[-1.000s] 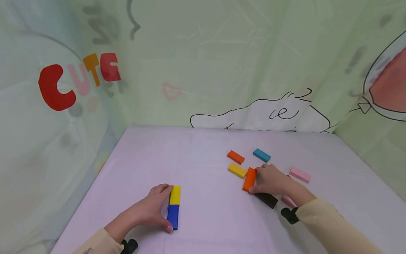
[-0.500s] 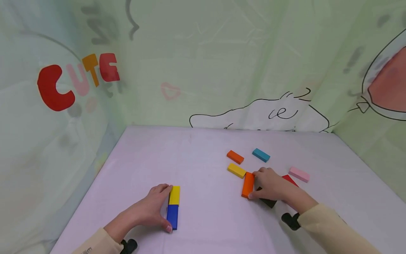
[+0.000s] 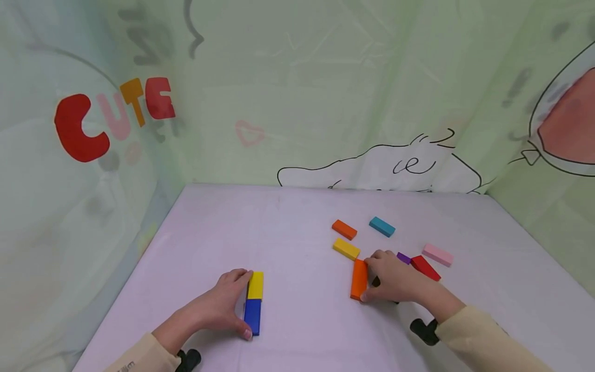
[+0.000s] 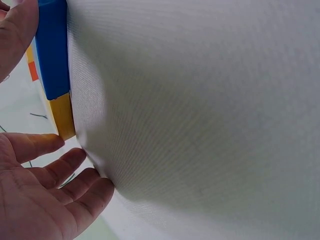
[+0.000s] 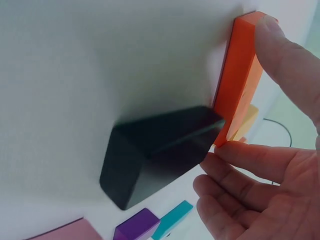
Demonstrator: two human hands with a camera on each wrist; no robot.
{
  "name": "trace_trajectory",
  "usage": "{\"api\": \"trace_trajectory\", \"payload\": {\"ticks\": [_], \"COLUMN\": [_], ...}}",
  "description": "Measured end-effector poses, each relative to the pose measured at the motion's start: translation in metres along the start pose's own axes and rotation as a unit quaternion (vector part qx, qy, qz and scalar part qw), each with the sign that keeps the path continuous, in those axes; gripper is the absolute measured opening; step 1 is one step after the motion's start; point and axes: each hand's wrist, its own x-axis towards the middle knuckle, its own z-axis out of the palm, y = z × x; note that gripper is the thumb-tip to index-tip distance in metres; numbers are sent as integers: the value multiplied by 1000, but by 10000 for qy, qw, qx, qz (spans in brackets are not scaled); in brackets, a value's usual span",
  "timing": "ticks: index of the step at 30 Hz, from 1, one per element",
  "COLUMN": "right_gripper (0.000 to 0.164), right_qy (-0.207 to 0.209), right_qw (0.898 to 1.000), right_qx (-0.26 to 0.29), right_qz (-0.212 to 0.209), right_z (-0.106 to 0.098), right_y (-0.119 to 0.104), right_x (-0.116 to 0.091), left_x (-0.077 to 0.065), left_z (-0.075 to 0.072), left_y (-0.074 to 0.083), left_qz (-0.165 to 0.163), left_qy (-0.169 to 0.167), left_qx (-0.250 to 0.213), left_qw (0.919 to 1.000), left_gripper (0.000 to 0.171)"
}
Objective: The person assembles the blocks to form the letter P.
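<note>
My left hand (image 3: 224,306) holds a yellow block (image 3: 255,285) and a blue block (image 3: 252,316) lying end to end in a line. Its thumb is at the near end of the blue one, and in the left wrist view the index fingertip meets the end of the yellow block (image 4: 62,116). With thumb and index finger at its two ends, my right hand (image 3: 395,277) pinches an orange block (image 3: 359,280) flat on the table. Beneath that hand, mostly hidden in the head view, lies a black block (image 5: 160,152), close against the orange one in the right wrist view.
Beyond the right hand lie another yellow block (image 3: 346,248), a smaller-looking orange block (image 3: 344,229) and a light blue block (image 3: 382,227). Purple (image 3: 403,258), red (image 3: 425,268) and pink (image 3: 438,254) blocks lie to its right. A printed curtain (image 3: 297,93) stands behind the table (image 3: 232,222).
My right hand has drawn the orange block left and nearer, turning it straighter. The red and purple blocks have come into sight beside the wrist. The left hand stays put.
</note>
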Motion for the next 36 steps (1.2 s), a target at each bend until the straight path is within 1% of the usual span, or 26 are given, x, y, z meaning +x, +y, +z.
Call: {"api": "trace_trajectory", "payload": {"ticks": [8,13,18,24,30,36], "right_gripper": [76,77,78,76,75,75], "right_qy": [39,-8,-5,-10,63,99], "right_qw": [9999,9999,9998,9995,9985,9972], "right_qx": [71,77,44,221,315,452], "right_qz": [-90,-87,-175,-215,-435,-596], "right_z": [3,5,5,4,4,6], "right_y": [-11,-17,-22,-31,-38,-46], "right_x": [-1,1,3,5,9,17], "left_x": [0,0,0,-1,-1,0], "left_z": [-1,-1,-1,-1,-1,-2], "left_y": [-1,0,1,1,1,0], "left_qz": [29,-3,-35,-35,-24,-37], "left_qy": [4,0,-3,-8,-35,-40], "left_qx": [-22,-21,-17,-44,-71,-53], "left_qw": [10000,10000,10000,10000,10000,10000], "left_gripper": [117,117,117,117,117,118]}}
